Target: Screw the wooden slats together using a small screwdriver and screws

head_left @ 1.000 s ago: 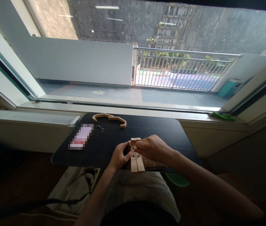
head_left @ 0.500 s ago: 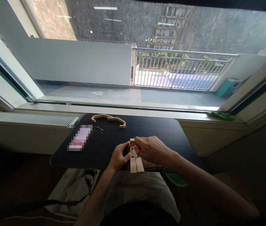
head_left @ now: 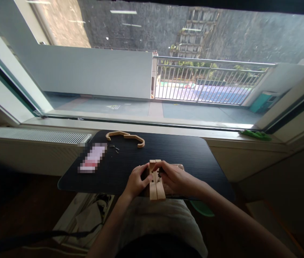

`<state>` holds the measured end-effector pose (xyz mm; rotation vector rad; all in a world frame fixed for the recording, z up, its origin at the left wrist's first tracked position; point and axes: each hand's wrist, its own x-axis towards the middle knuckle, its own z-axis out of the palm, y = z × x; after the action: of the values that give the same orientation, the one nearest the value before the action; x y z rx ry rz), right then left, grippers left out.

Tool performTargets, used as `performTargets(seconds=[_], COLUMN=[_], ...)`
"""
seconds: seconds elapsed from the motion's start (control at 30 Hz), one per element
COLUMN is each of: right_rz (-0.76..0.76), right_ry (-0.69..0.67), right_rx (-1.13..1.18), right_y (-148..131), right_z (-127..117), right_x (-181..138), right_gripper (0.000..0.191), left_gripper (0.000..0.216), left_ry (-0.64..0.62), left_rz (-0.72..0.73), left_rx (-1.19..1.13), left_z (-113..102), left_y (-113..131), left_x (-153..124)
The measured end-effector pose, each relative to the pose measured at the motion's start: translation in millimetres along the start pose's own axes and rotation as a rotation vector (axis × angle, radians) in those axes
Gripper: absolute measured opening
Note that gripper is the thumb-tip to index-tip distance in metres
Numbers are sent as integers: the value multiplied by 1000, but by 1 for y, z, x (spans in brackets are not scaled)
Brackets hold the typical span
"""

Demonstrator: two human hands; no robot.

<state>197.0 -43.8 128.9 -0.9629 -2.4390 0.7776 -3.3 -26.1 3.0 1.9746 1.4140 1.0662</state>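
At the near edge of the black table, two pale wooden bars lie side by side with a narrow seam between them. Dark round holes show in their upper faces. My left hand is closed around the left side of the bars, thumb pressed near the holes. Over the right bar, my right hand pinches a small metal piece like a screw at a hole; its dark upper end is partly hidden by the fingers. Beneath the right hand lies a brown, shiny wrapped item, mostly covered.
Two curved wooden pieces rest at the table's back. Several small metal screws lie near a blurred pink-and-white item on the left. The black table stands against a window sill, with a radiator to the left and a green cloth on the sill.
My right hand has shifted slightly down and right, uncovering the top of the right bar, its holes and the metal piece. My left hand keeps its hold.
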Motion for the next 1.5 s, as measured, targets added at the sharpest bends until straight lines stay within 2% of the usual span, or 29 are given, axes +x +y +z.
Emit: performTargets(seconds=[0.1, 0.27, 0.37, 0.5, 0.7, 1.0, 1.5], right_rz=[-66, -46, -43, 2, -95, 2, 41], right_ry=[56, 120, 189, 294, 485, 574, 695], right_rx=[46, 136, 177, 260, 207, 310, 182], right_y=[3, 6, 9, 16, 20, 20, 12], right_z=[3, 10, 20, 34, 43, 57, 63], right_x=[-2, -4, -5, -7, -7, -13, -18], right_gripper=[40, 50, 46, 32, 39, 34, 30], left_gripper=[41, 44, 43, 42, 43, 42, 42], left_ry=[3, 6, -1, 1, 1, 15, 18], left_rz=[7, -4, -20, -25, -22, -20, -20], left_rx=[-1, -3, -13, -22, -25, -14, -18], left_z=[0, 1, 1, 1, 0, 1, 0], left_y=[-1, -3, -3, -2, -1, -1, 1], left_x=[0, 0, 0, 0, 0, 0, -1])
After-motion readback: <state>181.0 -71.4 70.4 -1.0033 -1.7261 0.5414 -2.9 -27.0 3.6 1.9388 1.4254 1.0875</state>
